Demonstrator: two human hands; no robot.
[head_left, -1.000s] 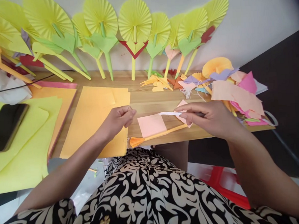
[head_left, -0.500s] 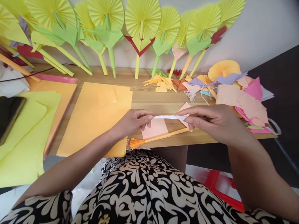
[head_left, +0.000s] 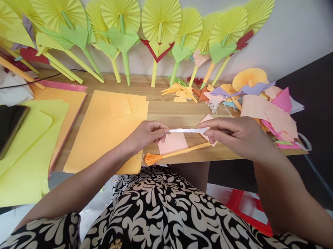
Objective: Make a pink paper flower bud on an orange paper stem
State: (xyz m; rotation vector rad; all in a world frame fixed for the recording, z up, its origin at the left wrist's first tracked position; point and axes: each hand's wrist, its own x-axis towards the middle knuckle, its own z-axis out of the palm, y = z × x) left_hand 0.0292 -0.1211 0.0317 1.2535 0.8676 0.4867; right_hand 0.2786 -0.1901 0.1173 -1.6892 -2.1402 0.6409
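Observation:
A narrow white strip [head_left: 186,130] stretches almost level between my two hands, above the front part of the table. My left hand [head_left: 150,135] pinches its left end between thumb and fingers. At the other end, my right hand [head_left: 229,133] grips it in the same way. Below the strip lie a pink paper square [head_left: 173,143] and a smaller pink piece [head_left: 209,118], partly hidden by my right hand. An orange paper stick [head_left: 185,150] with a pleated orange tip [head_left: 152,158] rests along the table's front edge.
Yellow pleated paper fans [head_left: 161,16] on rolled stems lean against the wall. Orange sheets [head_left: 104,124] lie left of centre, with yellow-green sheets [head_left: 44,154] and a phone [head_left: 4,128] farther left. Paper scraps [head_left: 267,111] are heaped at the right, near the wooden table's [head_left: 166,115] edge.
Both hands keep hold of the white strip, which has straightened slightly. My left hand has shifted a little to the left. The camera view has moved slightly.

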